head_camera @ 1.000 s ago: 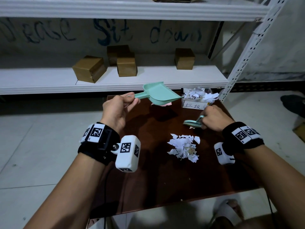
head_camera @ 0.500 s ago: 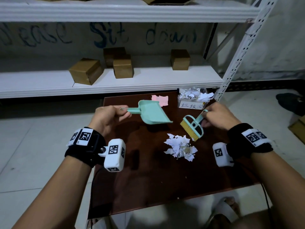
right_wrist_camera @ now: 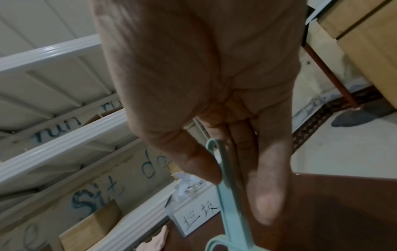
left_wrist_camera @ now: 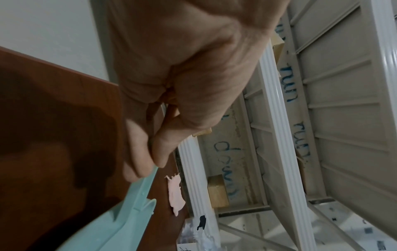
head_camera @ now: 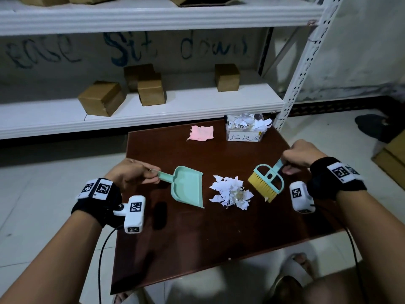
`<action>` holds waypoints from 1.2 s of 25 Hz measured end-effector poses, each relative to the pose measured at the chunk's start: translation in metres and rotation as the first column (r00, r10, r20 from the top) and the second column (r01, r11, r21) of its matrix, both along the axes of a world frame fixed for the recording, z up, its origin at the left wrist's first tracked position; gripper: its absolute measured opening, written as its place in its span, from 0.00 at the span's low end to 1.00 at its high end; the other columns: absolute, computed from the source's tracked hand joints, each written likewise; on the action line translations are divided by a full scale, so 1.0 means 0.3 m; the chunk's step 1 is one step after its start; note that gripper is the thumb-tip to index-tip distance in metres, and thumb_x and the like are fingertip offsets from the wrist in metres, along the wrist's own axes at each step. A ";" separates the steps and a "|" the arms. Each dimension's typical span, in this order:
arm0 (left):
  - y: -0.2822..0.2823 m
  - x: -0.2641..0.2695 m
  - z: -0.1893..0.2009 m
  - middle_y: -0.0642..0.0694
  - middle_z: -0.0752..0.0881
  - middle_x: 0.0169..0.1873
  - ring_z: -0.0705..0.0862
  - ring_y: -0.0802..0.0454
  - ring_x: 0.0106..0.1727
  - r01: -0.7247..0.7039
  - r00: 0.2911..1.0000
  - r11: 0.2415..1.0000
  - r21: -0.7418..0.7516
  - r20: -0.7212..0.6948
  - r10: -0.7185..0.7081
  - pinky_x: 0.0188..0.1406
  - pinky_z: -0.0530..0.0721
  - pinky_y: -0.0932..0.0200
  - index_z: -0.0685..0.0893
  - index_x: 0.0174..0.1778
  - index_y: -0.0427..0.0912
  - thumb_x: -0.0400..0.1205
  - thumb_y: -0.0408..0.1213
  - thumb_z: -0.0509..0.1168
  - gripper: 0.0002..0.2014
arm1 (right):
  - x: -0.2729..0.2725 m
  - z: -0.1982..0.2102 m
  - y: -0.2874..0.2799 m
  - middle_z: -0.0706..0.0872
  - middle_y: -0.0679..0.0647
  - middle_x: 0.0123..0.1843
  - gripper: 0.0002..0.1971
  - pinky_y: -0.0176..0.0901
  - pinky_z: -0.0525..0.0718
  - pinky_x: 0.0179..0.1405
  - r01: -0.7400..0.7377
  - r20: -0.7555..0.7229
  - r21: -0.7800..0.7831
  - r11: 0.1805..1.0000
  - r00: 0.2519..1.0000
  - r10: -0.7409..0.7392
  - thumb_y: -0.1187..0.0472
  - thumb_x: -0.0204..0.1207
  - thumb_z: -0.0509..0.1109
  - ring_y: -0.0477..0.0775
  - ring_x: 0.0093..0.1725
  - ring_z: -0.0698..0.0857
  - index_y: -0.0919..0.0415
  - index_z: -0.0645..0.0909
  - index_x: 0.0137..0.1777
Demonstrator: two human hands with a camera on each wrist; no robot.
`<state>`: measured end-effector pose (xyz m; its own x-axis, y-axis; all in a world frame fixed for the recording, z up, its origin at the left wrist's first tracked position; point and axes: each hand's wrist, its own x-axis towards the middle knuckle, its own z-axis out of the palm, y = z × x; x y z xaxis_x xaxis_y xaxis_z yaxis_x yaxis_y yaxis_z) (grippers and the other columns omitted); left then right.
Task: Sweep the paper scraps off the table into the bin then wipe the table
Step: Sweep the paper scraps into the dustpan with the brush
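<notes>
A heap of white paper scraps [head_camera: 230,192] lies in the middle of the dark brown table [head_camera: 197,242]. My left hand [head_camera: 133,173] grips the handle of a mint-green dustpan [head_camera: 188,187], whose open edge faces the heap from the left. On the other side my right hand [head_camera: 300,155] holds a mint brush [head_camera: 267,182] by its handle, yellow bristles pointing down at the heap's right edge. A clear bin [head_camera: 245,131] with a handwritten label stands at the table's far right, holding scraps. In the wrist views, fingers pinch the dustpan handle [left_wrist_camera: 148,180] and the brush handle [right_wrist_camera: 227,173].
A pink cloth [head_camera: 201,133] lies at the far edge of the table, left of the bin. White shelving [head_camera: 153,106] with several cardboard boxes runs behind the table, its upright post [head_camera: 293,88] close to the bin. Pale tiled floor surrounds the table.
The dustpan came down from near the bin to the table left of the heap. The right hand lifted the brush and swung it to the heap's right side.
</notes>
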<state>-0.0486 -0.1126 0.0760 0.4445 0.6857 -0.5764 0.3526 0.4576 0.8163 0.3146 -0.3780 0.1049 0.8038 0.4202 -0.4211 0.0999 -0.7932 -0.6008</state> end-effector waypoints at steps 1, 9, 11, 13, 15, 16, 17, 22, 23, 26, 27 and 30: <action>-0.001 0.006 -0.001 0.24 0.90 0.40 0.92 0.34 0.35 0.011 1.000 1.000 0.005 -0.008 -0.011 0.31 0.92 0.58 0.86 0.51 0.18 0.77 0.12 0.66 0.09 | 0.008 -0.003 -0.006 0.93 0.69 0.35 0.06 0.59 0.95 0.51 -0.003 0.018 -0.013 1.000 1.000 0.004 0.73 0.76 0.73 0.66 0.39 0.96 0.78 0.85 0.49; -0.012 0.044 -0.003 0.20 0.89 0.45 0.92 0.36 0.32 0.080 0.994 0.997 -0.005 -0.077 -0.080 0.27 0.91 0.58 0.88 0.51 0.20 0.79 0.20 0.70 0.07 | 0.037 0.006 -0.010 0.93 0.65 0.34 0.06 0.55 0.95 0.53 -0.036 0.076 -0.143 0.989 0.996 0.048 0.69 0.74 0.81 0.62 0.38 0.96 0.75 0.91 0.44; -0.013 0.046 -0.003 0.20 0.89 0.46 0.92 0.38 0.31 0.107 0.989 0.994 -0.020 -0.101 -0.109 0.24 0.90 0.59 0.88 0.52 0.21 0.78 0.20 0.71 0.08 | 0.040 0.006 -0.015 0.93 0.66 0.34 0.05 0.56 0.95 0.53 -0.046 0.055 -0.178 0.983 0.997 0.057 0.71 0.75 0.79 0.63 0.38 0.96 0.75 0.90 0.45; -0.015 0.049 -0.005 0.20 0.89 0.46 0.92 0.38 0.31 0.118 0.986 0.993 -0.025 -0.112 -0.120 0.23 0.90 0.58 0.88 0.52 0.21 0.77 0.21 0.72 0.09 | 0.036 0.002 -0.017 0.93 0.68 0.35 0.05 0.56 0.95 0.51 -0.075 0.015 -0.205 0.976 0.997 0.080 0.72 0.76 0.77 0.64 0.36 0.95 0.77 0.89 0.47; -0.019 0.057 -0.013 0.20 0.89 0.45 0.92 0.37 0.30 0.114 0.987 0.993 -0.022 -0.112 -0.116 0.24 0.90 0.57 0.88 0.51 0.21 0.76 0.20 0.72 0.09 | 0.030 -0.001 -0.014 0.93 0.70 0.36 0.06 0.58 0.95 0.53 -0.092 -0.006 -0.212 0.973 0.996 0.093 0.73 0.78 0.77 0.66 0.39 0.96 0.78 0.88 0.49; -0.023 0.064 -0.016 0.20 0.89 0.45 0.92 0.37 0.30 0.114 0.987 0.993 -0.016 -0.111 -0.115 0.24 0.91 0.56 0.88 0.50 0.21 0.76 0.20 0.73 0.09 | 0.023 -0.002 -0.011 0.93 0.70 0.36 0.06 0.59 0.95 0.54 -0.103 -0.017 -0.213 0.972 0.995 0.102 0.73 0.78 0.77 0.67 0.42 0.96 0.79 0.88 0.49; -0.028 0.070 -0.019 0.20 0.89 0.44 0.91 0.38 0.29 0.117 0.987 0.993 -0.009 -0.111 -0.117 0.25 0.91 0.56 0.88 0.50 0.21 0.76 0.20 0.73 0.08 | 0.015 -0.005 -0.007 0.93 0.70 0.36 0.07 0.58 0.95 0.52 -0.117 -0.023 -0.211 0.971 0.993 0.114 0.72 0.78 0.77 0.67 0.41 0.96 0.79 0.88 0.50; -0.052 0.104 -0.037 0.22 0.89 0.42 0.92 0.40 0.29 0.143 0.983 0.990 -0.001 -0.115 -0.142 0.26 0.91 0.56 0.89 0.48 0.23 0.76 0.20 0.73 0.06 | -0.086 -0.024 0.041 0.92 0.69 0.33 0.04 0.50 0.94 0.38 -0.160 0.030 -0.132 0.978 0.986 0.165 0.72 0.79 0.77 0.62 0.31 0.93 0.75 0.87 0.48; -0.056 0.109 -0.041 0.22 0.90 0.43 0.92 0.40 0.30 0.153 0.982 0.988 -0.002 -0.115 -0.152 0.26 0.91 0.56 0.90 0.49 0.23 0.76 0.21 0.73 0.07 | -0.104 -0.028 0.056 0.92 0.68 0.33 0.04 0.53 0.95 0.42 -0.164 0.029 -0.100 0.981 0.985 0.168 0.72 0.79 0.77 0.63 0.33 0.94 0.75 0.87 0.47; -0.063 0.122 -0.058 0.22 0.90 0.42 0.92 0.39 0.30 0.161 0.981 0.987 -0.012 -0.103 -0.162 0.26 0.91 0.56 0.89 0.49 0.23 0.77 0.20 0.72 0.06 | -0.141 -0.033 0.095 0.92 0.68 0.33 0.04 0.57 0.95 0.51 -0.157 0.001 -0.023 0.987 0.988 0.157 0.72 0.78 0.78 0.64 0.35 0.96 0.75 0.88 0.46; -0.064 0.127 -0.063 0.22 0.90 0.42 0.92 0.39 0.30 0.156 0.983 0.988 -0.018 -0.096 -0.157 0.26 0.91 0.56 0.89 0.49 0.22 0.77 0.20 0.72 0.06 | -0.151 -0.032 0.105 0.92 0.68 0.33 0.04 0.56 0.95 0.51 -0.162 -0.001 -0.003 0.987 0.987 0.162 0.72 0.78 0.78 0.63 0.35 0.96 0.75 0.89 0.46; -0.064 0.140 -0.084 0.21 0.89 0.43 0.92 0.38 0.32 0.149 0.985 0.988 -0.038 -0.082 -0.152 0.30 0.92 0.54 0.89 0.49 0.22 0.77 0.19 0.72 0.06 | -0.181 -0.029 0.125 0.92 0.66 0.31 0.03 0.54 0.95 0.48 -0.191 0.029 0.040 0.981 0.981 0.190 0.72 0.77 0.77 0.62 0.34 0.95 0.73 0.90 0.43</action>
